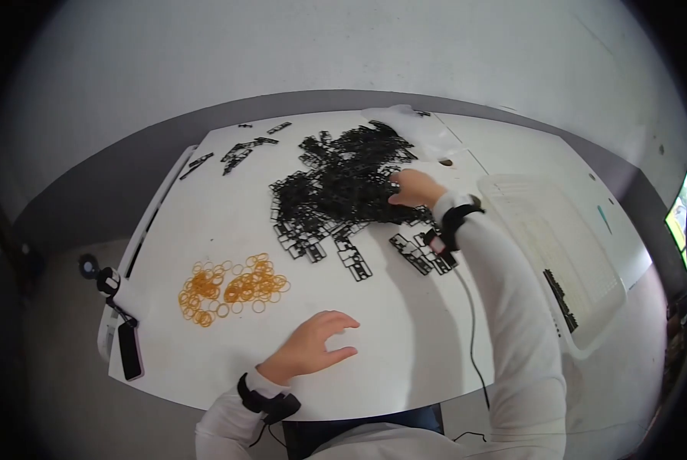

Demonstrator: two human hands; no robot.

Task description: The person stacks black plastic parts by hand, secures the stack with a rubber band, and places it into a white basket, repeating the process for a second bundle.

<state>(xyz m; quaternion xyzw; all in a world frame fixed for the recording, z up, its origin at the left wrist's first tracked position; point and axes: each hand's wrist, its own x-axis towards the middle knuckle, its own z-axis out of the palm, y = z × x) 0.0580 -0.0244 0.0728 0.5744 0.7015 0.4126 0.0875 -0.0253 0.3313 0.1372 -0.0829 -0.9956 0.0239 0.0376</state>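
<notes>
My right hand (418,189) reaches to the right side of a large heap of flat black plastic frame pieces (336,184). Its thumb and fingers are apart at the edge of the heap, and I see nothing clearly held in them. My left hand (313,345) is over the white table near the front edge, thumb and fingers spread, holding nothing. Left of it lies a loose pile of amber rubber bands (255,280). A few black frame pieces (411,254) lie apart from the heap, below my right wrist.
A translucent plastic bin (512,192) stands on the right with a dark strip of pieces (561,300) in it. A clear plastic bag (427,138) lies behind the heap. A phone-like black device (129,350) hangs at the left edge. A cable (472,330) runs beneath my right arm.
</notes>
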